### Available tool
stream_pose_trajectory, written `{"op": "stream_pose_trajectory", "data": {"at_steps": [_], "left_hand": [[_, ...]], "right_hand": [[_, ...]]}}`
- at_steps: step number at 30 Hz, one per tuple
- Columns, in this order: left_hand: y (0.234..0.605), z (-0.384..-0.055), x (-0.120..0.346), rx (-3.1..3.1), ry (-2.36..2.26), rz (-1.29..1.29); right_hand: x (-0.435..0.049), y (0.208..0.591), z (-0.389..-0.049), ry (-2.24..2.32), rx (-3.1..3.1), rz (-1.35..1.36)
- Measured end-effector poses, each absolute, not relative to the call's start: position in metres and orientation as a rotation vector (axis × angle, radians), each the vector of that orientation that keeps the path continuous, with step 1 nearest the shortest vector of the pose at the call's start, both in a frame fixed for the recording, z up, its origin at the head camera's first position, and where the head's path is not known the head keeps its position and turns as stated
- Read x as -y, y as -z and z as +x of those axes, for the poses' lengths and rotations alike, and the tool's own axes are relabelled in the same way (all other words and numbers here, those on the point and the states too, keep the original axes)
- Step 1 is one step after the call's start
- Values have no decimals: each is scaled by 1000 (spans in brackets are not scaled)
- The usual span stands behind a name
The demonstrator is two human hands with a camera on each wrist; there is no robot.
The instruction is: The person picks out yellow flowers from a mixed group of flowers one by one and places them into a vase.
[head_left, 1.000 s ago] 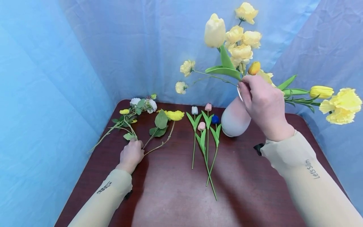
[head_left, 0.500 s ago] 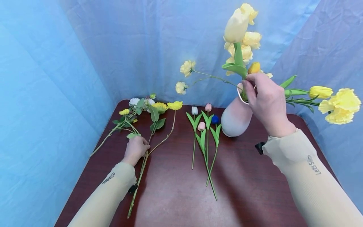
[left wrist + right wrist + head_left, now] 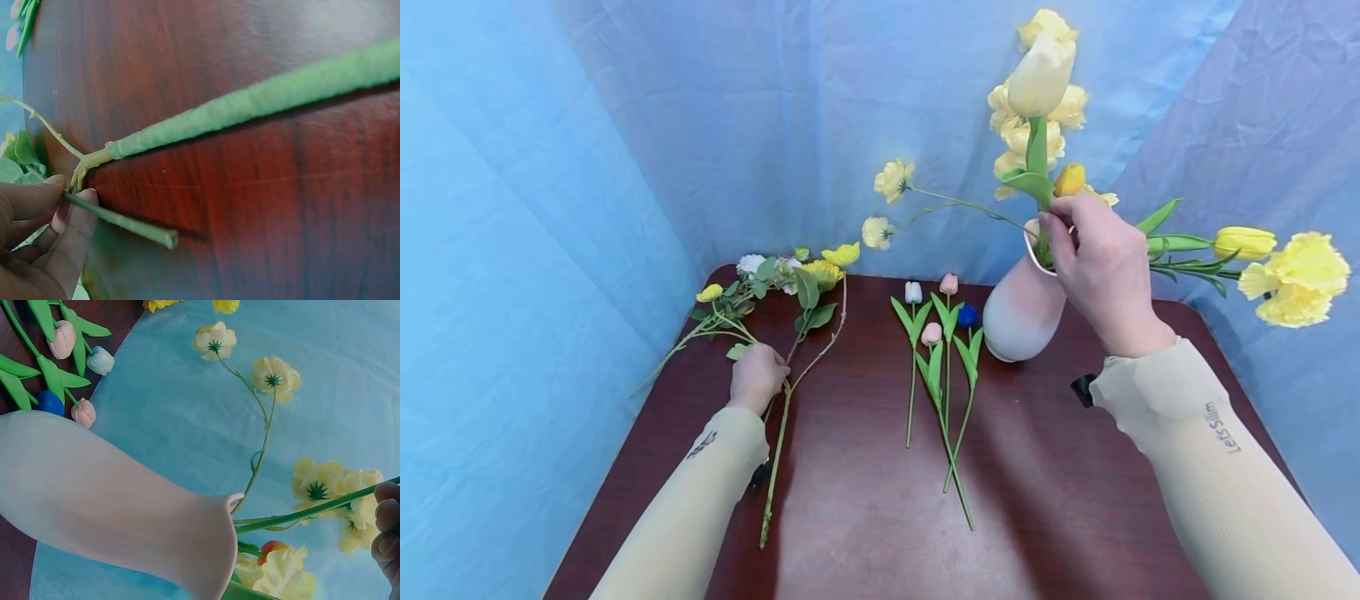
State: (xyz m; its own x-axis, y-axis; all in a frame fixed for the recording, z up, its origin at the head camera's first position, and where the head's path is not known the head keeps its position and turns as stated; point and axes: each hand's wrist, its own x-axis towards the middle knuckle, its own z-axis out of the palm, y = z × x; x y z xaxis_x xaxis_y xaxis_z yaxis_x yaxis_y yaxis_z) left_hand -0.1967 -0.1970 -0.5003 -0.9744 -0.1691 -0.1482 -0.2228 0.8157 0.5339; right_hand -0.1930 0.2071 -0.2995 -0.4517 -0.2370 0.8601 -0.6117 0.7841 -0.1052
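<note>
My right hand [image 3: 1101, 258] pinches the stem of a large pale yellow tulip [image 3: 1043, 77] above the vase. That stem [image 3: 300, 515] runs into the mouth of the tilted pink-and-white vase [image 3: 125, 500], which bears several other yellow flowers. At the left of the table, my left hand [image 3: 756, 377] pinches a thin green stem [image 3: 125, 222] between thumb and fingers. This stem leads up toward a leafy yellow flower [image 3: 822, 273]. Right beside the fingertips lies a forked, thicker stem [image 3: 250, 100] with a yellow bloom [image 3: 841, 254] on one branch.
Several small tulips, white [image 3: 913, 292], pink [image 3: 949, 284] and blue [image 3: 967, 315], lie mid-table, left of the vase. White roses [image 3: 750, 264] and a yellow bud [image 3: 709, 293] lie at the back left. Blue cloth [image 3: 760, 125] hangs behind the dark wooden table [image 3: 865, 517].
My right hand has brought the pale yellow tulip rightward, more upright, its stem into the vase. By my left hand, the yellow blooms have shifted left and back; the thick forked stem now shows.
</note>
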Motion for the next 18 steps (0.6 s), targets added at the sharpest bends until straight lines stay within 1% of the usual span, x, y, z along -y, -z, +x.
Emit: {"op": "stream_pose_trajectory", "data": {"at_steps": [12, 18], "left_hand": [[501, -206, 197, -2878, -847, -352], [506, -209, 194, -2766, -1040, -373]], "right_hand": [[-215, 308, -196, -490, 2088, 619], [-214, 310, -197, -503, 2083, 608]]}}
